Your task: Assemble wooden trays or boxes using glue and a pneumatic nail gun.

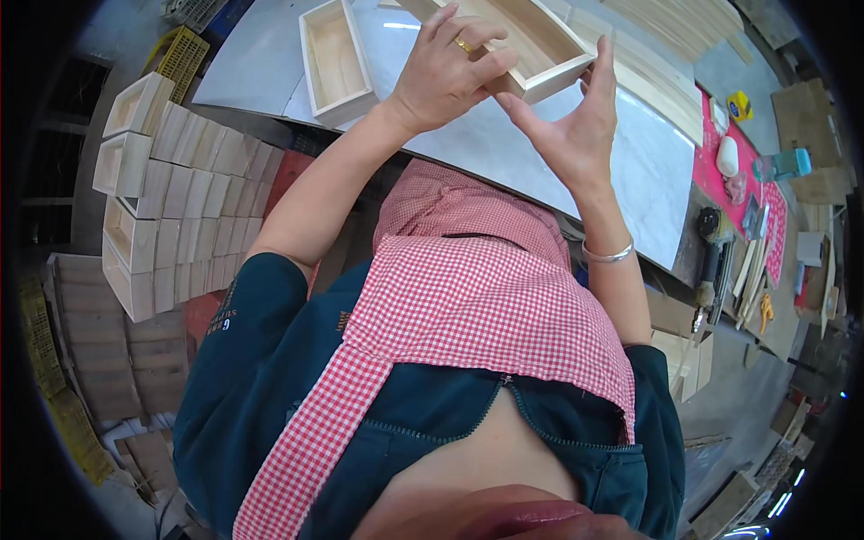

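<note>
A shallow, open-topped wooden box (pixel 560 77) is tilted above the table, cut off by the top of the view. My left hand (pixel 450 74), with a gold ring, is closed on its near left part, fingers bent against the wood. My right hand (pixel 576 130) spans the box's near end, thumb at one corner and fingers at the other. Its palm is clear of the wood. To the left of my left hand, a second open wooden box (pixel 349 108) lies on the white table (pixel 621 193), its inside bare.
Stacked wooden boxes (pixel 184 193) stand left of the table, near a yellow crate (pixel 180 58). Long wooden strips (pixel 652 85) lie at the far right. A red mat (pixel 720 166), a blue-lidded jar (pixel 785 165) and orange-handled scissors (pixel 766 312) are on the right.
</note>
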`<action>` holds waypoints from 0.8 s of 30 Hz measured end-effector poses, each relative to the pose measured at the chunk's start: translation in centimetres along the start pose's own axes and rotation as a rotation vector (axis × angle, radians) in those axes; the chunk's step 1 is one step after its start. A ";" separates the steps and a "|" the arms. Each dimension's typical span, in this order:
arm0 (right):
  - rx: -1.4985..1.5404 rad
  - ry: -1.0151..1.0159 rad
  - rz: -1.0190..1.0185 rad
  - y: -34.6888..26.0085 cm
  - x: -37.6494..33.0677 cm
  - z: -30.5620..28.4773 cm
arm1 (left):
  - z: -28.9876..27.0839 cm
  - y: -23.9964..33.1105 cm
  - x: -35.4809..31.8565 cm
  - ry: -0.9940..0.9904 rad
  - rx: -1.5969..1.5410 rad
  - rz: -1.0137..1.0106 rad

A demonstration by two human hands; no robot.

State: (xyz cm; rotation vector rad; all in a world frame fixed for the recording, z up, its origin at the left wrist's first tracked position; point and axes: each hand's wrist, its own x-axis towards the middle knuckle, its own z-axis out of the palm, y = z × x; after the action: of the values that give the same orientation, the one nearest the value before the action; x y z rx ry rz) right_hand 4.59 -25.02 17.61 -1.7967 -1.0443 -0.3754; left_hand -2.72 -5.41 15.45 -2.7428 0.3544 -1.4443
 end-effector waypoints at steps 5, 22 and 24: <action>0.002 0.056 -0.043 0.3 0.1 0.8 | -0.1 0.8 -0.3 -0.011 0.038 -0.088; -0.065 0.105 -0.241 -1.8 -1.3 4.6 | -5.4 5.7 1.9 0.422 -1.304 -1.438; -0.035 0.095 -0.259 -2.4 -1.8 5.8 | -5.7 5.5 1.3 0.483 -1.221 -1.431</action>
State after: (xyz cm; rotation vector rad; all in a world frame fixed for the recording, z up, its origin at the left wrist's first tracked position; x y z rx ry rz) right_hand 0.55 -20.56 15.15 -1.6597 -1.2120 -0.6343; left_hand -7.77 -10.49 19.07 -3.5214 -1.6886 -2.8811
